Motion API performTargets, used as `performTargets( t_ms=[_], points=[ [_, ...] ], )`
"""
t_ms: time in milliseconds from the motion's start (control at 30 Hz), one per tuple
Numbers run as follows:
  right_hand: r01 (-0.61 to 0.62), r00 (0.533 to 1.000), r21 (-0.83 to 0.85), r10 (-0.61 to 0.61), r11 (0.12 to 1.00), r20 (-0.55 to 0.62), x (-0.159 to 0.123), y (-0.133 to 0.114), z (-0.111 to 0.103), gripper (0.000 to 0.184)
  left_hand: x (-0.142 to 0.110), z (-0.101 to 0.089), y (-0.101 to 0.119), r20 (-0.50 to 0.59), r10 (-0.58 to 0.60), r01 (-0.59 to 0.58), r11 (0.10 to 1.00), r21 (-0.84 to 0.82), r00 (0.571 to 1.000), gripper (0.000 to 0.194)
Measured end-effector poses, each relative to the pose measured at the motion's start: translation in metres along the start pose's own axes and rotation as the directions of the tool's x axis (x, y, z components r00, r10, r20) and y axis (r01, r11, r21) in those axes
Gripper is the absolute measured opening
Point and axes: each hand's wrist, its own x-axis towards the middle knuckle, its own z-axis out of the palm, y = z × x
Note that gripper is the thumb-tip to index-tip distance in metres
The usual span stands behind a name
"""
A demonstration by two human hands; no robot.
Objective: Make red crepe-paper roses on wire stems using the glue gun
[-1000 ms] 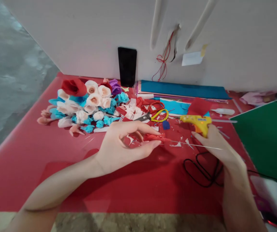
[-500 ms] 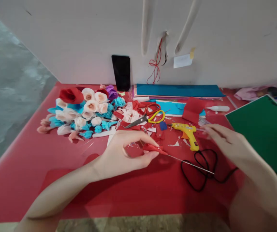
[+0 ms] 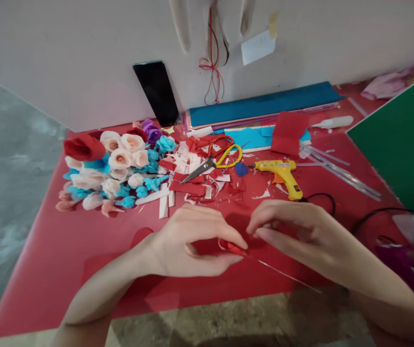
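My left hand (image 3: 199, 241) pinches a small red crepe-paper flower bud (image 3: 233, 246) between thumb and fingertips. A thin wire stem (image 3: 288, 275) runs from the bud down to the right, over the front part of the table. My right hand (image 3: 297, 236) is just right of the bud, its thumb and fingertips drawn together; whatever may be between them is too small to make out. Beyond it lies a yellow hot glue gun (image 3: 282, 173) on its side. Scissors (image 3: 212, 163) with red and yellow handles rest on paper scraps.
Finished paper flowers (image 3: 116, 168) are heaped at the left. A phone (image 3: 156, 91) leans on the back wall. Blue paper (image 3: 264, 102), a red paper piece (image 3: 289, 132), clear glue sticks (image 3: 347, 176) and a green board (image 3: 402, 149) lie behind and right. A black cord trails rightward.
My right hand has moved from beside the glue gun, inward and down to the bud. My left hand still pinches the bud, now lower in view. The view has shifted and tilted.
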Motion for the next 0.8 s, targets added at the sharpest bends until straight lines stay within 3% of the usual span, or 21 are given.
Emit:
performTargets(
  t_ms=[100,233,800],
  points=[
    [-0.162,0.976,0.214,0.123,0.963,0.182,0.006,0.004,0.001,0.011,0.000,0.001,-0.004,0.030,-0.005,0.006,0.999,-0.039,1.000,0.010],
    [-0.255,0.945,0.341,0.159,0.905,0.285,0.007,0.009,0.004,0.013,0.000,0.001,-0.006,0.063,-0.011,0.015,0.997,-0.074,0.998,0.011],
    [-0.332,0.903,0.344,0.191,0.878,0.384,0.006,0.011,0.008,0.017,0.001,0.000,-0.003,0.118,-0.017,0.030,0.993,-0.110,0.993,0.007]
  ],
)
